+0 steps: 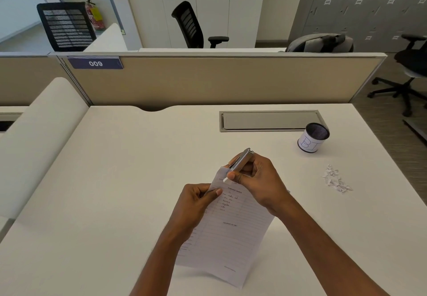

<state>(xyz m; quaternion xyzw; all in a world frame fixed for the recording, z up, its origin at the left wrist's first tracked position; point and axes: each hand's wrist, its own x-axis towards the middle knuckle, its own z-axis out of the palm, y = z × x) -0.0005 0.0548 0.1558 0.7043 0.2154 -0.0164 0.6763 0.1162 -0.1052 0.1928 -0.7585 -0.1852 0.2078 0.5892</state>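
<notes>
**Head view: two hands working a silver tool at the top corner of a printed form**

Head camera is looking down at a white printed paper form with ruled lines and handwriting (231, 233). The sheet is being held tilted above a white office desk (138, 168), near its front edge, with its lower edge close to the desktop.

The left hand (196, 203) is gripping the sheet's left edge near the top. Its fingers (201, 189) are curling round the paper, and the thumb is pressing flat on the printed face.

The right hand (256, 180) is clasping a slim silver metal bar-shaped tool (241, 159). The fingers are wrapping tightly round it, and the thumb tip is lying along its lower end. That end is meeting the sheet's curled top corner, while the other end is sticking up past the knuckles. What kind of tool it is cannot be told.

To the right, a small pile of torn white paper scraps (336, 179) is lying on the desk, well apart from the hands. Further back, a round black mesh cup wrapped in a white hand-lettered label (313, 137) is standing upright, just beside a grey rectangular cable hatch (269, 120). A beige partition panel (208, 81) is running behind the desk, carrying a dark blue plate numbered 009 (95, 63).
</notes>
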